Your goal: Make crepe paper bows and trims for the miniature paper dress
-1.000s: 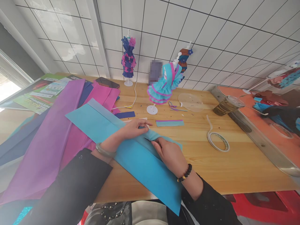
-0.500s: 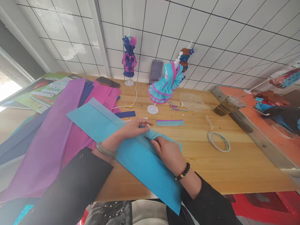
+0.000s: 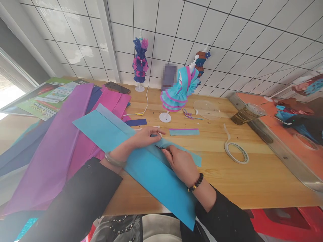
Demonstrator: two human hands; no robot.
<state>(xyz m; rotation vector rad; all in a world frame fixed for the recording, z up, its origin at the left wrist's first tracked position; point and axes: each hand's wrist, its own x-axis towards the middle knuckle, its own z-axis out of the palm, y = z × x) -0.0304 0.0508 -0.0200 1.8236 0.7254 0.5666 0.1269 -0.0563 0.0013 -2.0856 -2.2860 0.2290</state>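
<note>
A long sheet of blue paper [image 3: 156,178] lies slantwise over the table's front edge, with a lighter folded strip along its far side. My left hand [image 3: 146,137] rests on the sheet's upper side, thumb and fingers pinched near the fold. Just right of it, my right hand [image 3: 180,161] is closed on a small dark pointed blade [image 3: 158,147], whose tip lies at the fold between the hands. The blade's handle is hidden in my fingers. The strip's right end [image 3: 196,158] reaches past my right hand.
Purple paper [image 3: 58,141] and pink paper [image 3: 111,104] are stacked at left. Behind stand a turquoise paper dress on a stand [image 3: 176,90] and a navy one [image 3: 140,62]. A tape roll [image 3: 236,153], a cup [image 3: 246,114] and a narrow trimmed strip [image 3: 184,132] lie right of centre.
The light strip's right end has shifted outward to the right and lies flatter. More of the blade shows at my right fingertips. My left hand has barely moved.
</note>
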